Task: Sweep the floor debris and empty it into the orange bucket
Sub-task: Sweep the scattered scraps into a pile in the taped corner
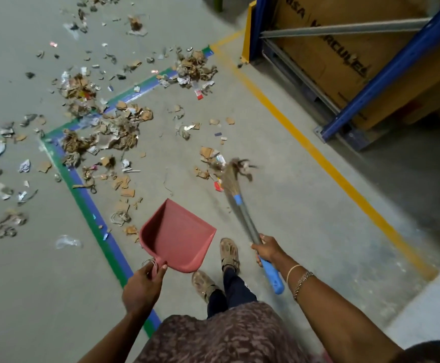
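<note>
Across the grey floor [279, 218], from nine o'clock round to twelve in the view, the debris [119, 127] lies scattered: torn cardboard, crumpled paper and shiny scraps, thickest over the corner of a green and blue tape line [82, 197]. At its near edge, just right of centre, the broom [230, 179] has its blurred straw head among a few cardboard bits, its grey shaft running down toward five o'clock. The right hand [267, 250] has its grip clamped round that shaft just above the blue handle end. Beside it at six o'clock, the red dustpan [179, 234] shows a bare inside, its mouth facing one o'clock toward the broom head. The left hand [141, 286] has its grip clamped on the dustpan's short handle. Two worn shoes [229, 251] stand between the hands. A yellow floor line [318, 155] runs from twelve to four o'clock, and beyond it, at two o'clock, a blue rack [386, 74] holds a large cardboard box [331, 56].
</note>
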{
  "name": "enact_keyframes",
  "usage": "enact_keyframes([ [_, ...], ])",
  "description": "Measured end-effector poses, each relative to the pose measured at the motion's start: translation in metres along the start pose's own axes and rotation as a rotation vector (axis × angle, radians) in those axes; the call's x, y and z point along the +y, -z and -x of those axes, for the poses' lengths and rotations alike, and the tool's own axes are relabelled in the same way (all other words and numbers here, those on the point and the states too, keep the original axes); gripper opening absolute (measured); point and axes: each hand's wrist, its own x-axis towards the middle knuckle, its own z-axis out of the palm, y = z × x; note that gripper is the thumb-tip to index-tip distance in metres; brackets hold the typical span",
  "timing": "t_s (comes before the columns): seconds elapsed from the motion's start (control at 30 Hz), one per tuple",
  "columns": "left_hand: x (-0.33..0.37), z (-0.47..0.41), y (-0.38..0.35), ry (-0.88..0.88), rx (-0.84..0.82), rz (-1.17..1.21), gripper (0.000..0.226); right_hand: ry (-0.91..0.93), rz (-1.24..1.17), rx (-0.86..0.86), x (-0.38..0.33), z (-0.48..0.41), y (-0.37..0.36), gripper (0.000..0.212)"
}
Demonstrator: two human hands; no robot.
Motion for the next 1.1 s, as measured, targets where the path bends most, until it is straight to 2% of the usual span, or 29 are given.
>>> enact_keyframes([
  [0.1,0.0,-0.002,0.004,0.023,0.013,0.062,0.042,0.192,0.08,-0.011,-0.027,0.016,0.008,0.028],
  [0.17,0.002,-0.004,0.006,0.043,0.019,0.09,0.042,0.284,0.111,-0.018,-0.035,0.024,0.018,0.039],
  [0.3,0.003,-0.01,0.008,0.146,0.038,0.162,0.047,0.357,0.226,0.052,-0.031,0.034,0.044,0.058],
  [0.4,0.0,-0.015,0.006,0.19,0.037,0.173,0.054,0.322,0.252,0.117,-0.024,0.036,0.056,0.054],
  [0.57,-0.008,-0.016,0.002,0.164,0.016,0.188,0.058,0.196,0.216,0.195,-0.009,0.015,0.055,0.024],
  [0.67,-0.002,-0.013,0.007,0.145,0.026,0.192,0.049,0.034,0.182,0.233,-0.01,-0.009,0.047,0.03],
  [0.77,0.001,-0.012,0.013,0.145,0.032,0.171,0.044,-0.029,0.202,0.195,-0.017,-0.034,0.038,0.035],
  [0.87,0.003,-0.014,0.019,0.177,0.045,0.196,0.04,-0.025,0.241,0.141,-0.041,-0.053,0.02,0.026],
  [1.1,0.008,-0.015,0.034,0.259,0.123,0.211,0.043,0.121,0.228,0.028,-0.119,-0.071,-0.02,0.024],
])
